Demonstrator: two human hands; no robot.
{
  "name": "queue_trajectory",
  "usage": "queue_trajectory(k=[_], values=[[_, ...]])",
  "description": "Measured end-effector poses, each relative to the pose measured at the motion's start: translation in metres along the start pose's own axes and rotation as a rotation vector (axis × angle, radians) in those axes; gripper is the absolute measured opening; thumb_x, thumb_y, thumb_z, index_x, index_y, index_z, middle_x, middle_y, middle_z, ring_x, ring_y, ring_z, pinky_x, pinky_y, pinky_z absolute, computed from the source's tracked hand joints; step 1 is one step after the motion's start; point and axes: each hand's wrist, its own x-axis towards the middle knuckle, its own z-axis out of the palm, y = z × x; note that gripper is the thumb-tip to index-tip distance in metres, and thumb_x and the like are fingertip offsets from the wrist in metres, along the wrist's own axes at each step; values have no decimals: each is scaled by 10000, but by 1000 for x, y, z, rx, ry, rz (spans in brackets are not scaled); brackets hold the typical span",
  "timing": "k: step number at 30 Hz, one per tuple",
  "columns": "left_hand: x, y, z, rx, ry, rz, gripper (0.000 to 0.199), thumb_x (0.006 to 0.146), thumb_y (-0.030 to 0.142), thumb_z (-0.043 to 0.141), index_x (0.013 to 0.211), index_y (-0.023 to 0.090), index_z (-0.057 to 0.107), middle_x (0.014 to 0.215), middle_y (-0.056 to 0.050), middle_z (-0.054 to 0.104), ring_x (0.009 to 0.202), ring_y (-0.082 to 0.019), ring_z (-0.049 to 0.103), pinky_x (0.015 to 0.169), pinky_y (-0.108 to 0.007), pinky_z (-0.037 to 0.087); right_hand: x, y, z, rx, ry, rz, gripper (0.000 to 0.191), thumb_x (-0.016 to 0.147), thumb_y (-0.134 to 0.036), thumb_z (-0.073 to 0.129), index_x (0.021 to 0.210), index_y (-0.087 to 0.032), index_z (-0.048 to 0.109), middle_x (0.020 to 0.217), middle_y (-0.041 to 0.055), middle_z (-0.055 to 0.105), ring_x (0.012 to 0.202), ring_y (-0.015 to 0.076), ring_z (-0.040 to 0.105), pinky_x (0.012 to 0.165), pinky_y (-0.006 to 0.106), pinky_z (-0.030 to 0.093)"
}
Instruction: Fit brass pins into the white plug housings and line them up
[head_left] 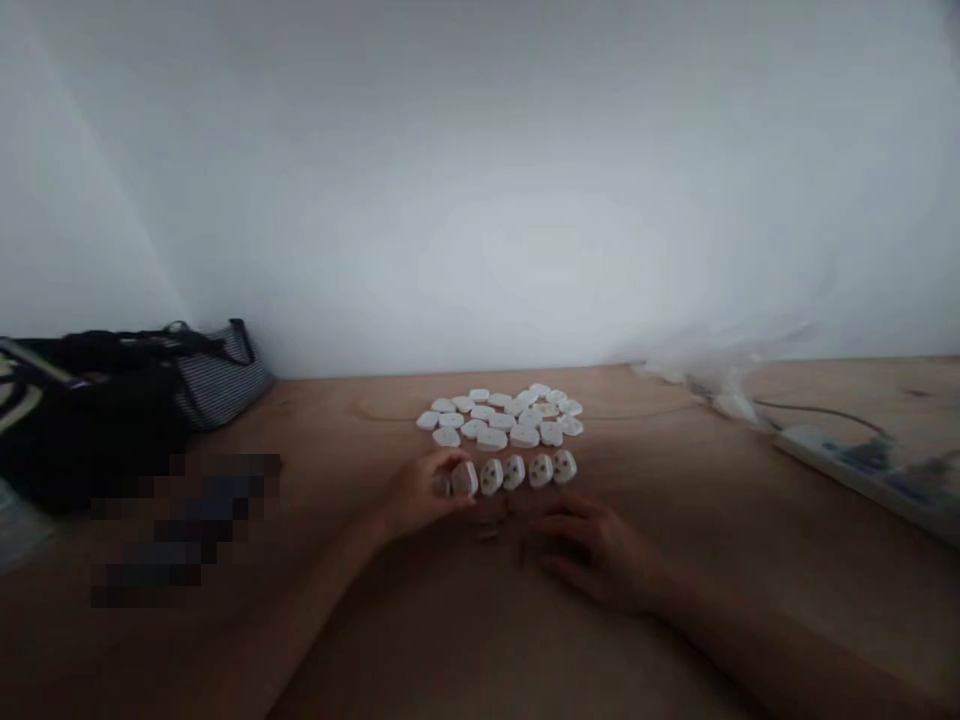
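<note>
Square the white plastic 3-pin plug (465, 478) pinched in your curled left hand (420, 492) with the row of 4 matching plugs (514, 472), your right hand (592, 552) lying loosely open and empty on the pale wooden bench (675, 470).

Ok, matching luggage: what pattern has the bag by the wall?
The soft fabric bag has fine black-and-white stripes, clearest in the head view.

White plastic plug casings (501, 418) lie flat in a loose cluster, a short row (526, 470) of three-holed ones along its near edge.
</note>
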Motion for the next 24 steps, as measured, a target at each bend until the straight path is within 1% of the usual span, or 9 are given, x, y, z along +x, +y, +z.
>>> queue_trajectory(k=[4, 9, 11, 13, 15, 17, 21, 24], values=[[4, -10, 0, 73, -73, 31, 484, 646, 348, 723, 1090, 185, 618, 1116, -79, 638, 1036, -285, 569, 923, -393, 419, 0, 0, 0, -2, 4, 7, 335, 778, -168, 587, 1109, -226, 582, 1068, 67, 577, 953, 188, 557, 836, 318, 469], [11, -17, -7, 123, -175, 79, 437, 685, 360, 694, 1095, 217, 645, 1126, -66, 648, 1057, -272, 560, 946, -372, 393, 0, 0, 0, 0, -3, -1, 338, 767, -148, 591, 1096, -224, 586, 1082, 65, 569, 968, 182, 553, 847, 304, 466], [13, -15, -10, 137, -206, 100, 519, 669, 365, 710, 1158, 230, 604, 1187, -68, 617, 1091, -277, 540, 960, -380, 380, 0, 0, 0, 1, 3, -8, 342, 763, -141, 590, 1095, -224, 587, 1088, 64, 567, 969, 181, 553, 846, 301, 466], [13, -11, -10, 153, -200, 119, 649, 645, 387, 731, 1244, 236, 530, 1275, -82, 551, 1154, -292, 494, 988, -403, 354, 0, 0, 0, 6, 10, -11, 360, 759, -142, 593, 1110, -223, 580, 1081, 65, 569, 956, 182, 555, 837, 304, 471], [14, -4, -7, 171, -160, 131, 713, 644, 411, 729, 1286, 226, 481, 1327, -104, 497, 1206, -305, 446, 1007, -427, 330, 0, 1, 0, 6, 6, -12, 358, 759, -144, 593, 1106, -228, 582, 1086, 63, 568, 962, 187, 553, 842, 314, 470], [17, 3, -2, 180, -122, 139, 677, 672, 406, 707, 1283, 219, 484, 1319, -113, 502, 1213, -300, 441, 1008, -429, 331, 1, 1, 0, 9, 7, -16, 339, 759, -147, 592, 1088, -230, 590, 1097, 66, 562, 975, 193, 549, 852, 324, 466], [25, 13, 12, 170, -112, 173, 617, 680, 368, 707, 1249, 225, 519, 1259, -99, 554, 1159, -287, 489, 977, -412, 372, 1, 1, -1, 17, 6, -35, 315, 765, -143, 585, 1068, -231, 597, 1084, 66, 565, 969, 191, 554, 846, 320, 469], [28, 16, 17, 158, -90, 180, 551, 688, 315, 703, 1207, 201, 557, 1190, -105, 598, 1105, -286, 524, 955, -417, 393, 0, 1, -1, 20, 8, -31, 324, 767, -151, 591, 1083, -223, 590, 1101, 71, 561, 970, 189, 558, 843, 316, 474]])
